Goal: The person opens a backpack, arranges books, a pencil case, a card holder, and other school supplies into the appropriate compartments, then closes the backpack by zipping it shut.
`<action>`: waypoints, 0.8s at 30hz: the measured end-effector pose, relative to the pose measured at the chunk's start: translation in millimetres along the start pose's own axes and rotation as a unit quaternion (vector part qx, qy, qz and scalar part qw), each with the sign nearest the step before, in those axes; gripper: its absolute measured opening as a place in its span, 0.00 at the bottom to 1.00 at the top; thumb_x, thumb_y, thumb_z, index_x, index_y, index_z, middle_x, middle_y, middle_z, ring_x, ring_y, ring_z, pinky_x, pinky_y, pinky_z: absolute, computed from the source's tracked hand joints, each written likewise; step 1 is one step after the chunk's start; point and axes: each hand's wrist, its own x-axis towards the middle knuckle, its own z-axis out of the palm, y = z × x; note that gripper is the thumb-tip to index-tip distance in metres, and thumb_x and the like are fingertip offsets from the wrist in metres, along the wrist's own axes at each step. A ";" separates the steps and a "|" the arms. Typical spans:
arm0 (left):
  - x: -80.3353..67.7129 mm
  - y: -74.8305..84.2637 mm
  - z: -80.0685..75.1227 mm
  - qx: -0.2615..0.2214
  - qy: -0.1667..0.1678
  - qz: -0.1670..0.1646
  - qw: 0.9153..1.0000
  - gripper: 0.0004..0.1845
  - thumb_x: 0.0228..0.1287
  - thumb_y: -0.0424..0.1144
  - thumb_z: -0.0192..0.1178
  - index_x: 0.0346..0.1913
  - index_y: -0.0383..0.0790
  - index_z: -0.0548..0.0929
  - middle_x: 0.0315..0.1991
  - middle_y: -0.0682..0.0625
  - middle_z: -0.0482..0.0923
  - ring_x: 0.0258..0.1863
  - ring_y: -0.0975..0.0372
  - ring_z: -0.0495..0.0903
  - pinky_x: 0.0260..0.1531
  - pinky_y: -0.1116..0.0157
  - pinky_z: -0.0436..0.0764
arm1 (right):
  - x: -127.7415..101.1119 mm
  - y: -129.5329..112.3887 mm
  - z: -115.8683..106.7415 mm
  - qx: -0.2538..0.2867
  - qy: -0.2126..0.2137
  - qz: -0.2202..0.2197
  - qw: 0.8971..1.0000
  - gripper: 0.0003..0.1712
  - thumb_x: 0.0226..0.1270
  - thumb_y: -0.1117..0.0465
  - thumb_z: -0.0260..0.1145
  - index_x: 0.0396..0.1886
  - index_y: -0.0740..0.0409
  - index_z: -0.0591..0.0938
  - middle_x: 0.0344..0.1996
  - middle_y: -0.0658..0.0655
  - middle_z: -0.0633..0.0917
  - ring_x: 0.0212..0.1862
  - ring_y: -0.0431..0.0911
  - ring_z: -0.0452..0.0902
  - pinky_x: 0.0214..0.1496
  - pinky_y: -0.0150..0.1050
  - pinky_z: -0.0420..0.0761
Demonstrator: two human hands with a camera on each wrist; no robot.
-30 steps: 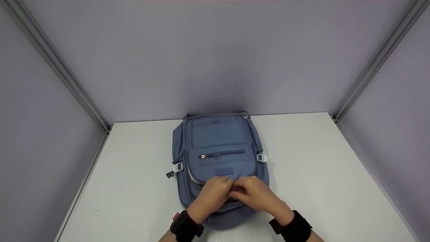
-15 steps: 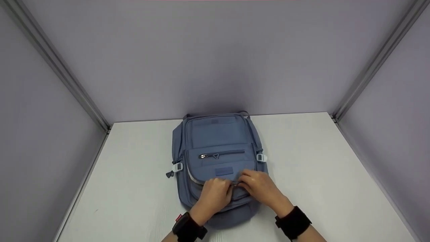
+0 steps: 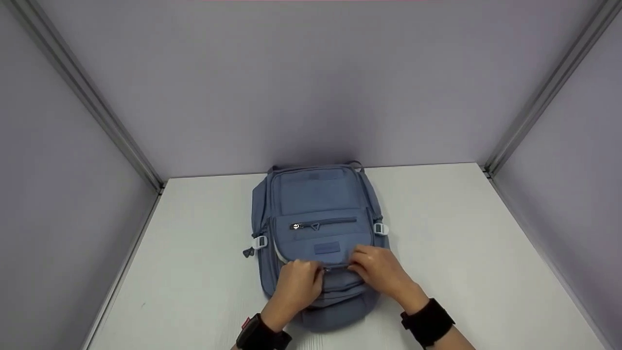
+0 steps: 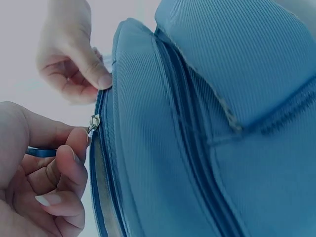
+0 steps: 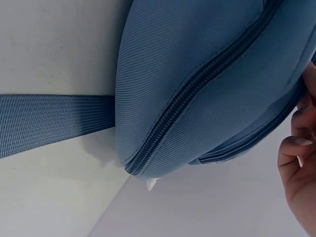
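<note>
A blue backpack point(image 3: 316, 192) lies on its back on the white table, front pocket point(image 3: 291, 248) facing up. My left hand point(image 3: 297, 284) pinches the metal zipper pull point(image 4: 94, 123) on the curved lower edge of that pocket. To its right, my right hand point(image 3: 381, 272) grips the same edge between thumb and fingers. In the left wrist view the zipper teeth look joined between my hands, while a pale strip shows in a gap on the left hand's side. In the right wrist view my right fingers point(image 5: 301, 123) appear at the frame's edge, against the pocket.
Pale buckles point(image 3: 381, 229) sit on both sides of the bag. A second zipper point(image 3: 323, 223) crosses the pocket's upper part. A strap point(image 5: 54, 121) runs out over the white table point(image 3: 194, 272). Grey panels point(image 3: 311, 87) enclose the table behind and at both sides.
My hands have moved apart: the left slid leftward along the pocket edge with the zipper pull, the right shifted right and slightly up. The backpack stays in place.
</note>
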 end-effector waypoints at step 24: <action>-22.3 -64.1 -38.3 0.016 0.035 -0.084 0.996 0.03 0.52 0.29 0.68 0.25 0.39 0.86 0.19 0.53 0.80 0.18 0.63 0.77 0.17 0.65 0.73 | -2.7 2.1 -2.0 0.041 -0.039 0.027 0.998 0.10 0.57 0.64 0.76 0.27 0.51 0.81 0.27 0.46 0.76 0.29 0.37 0.76 0.31 0.36 0.78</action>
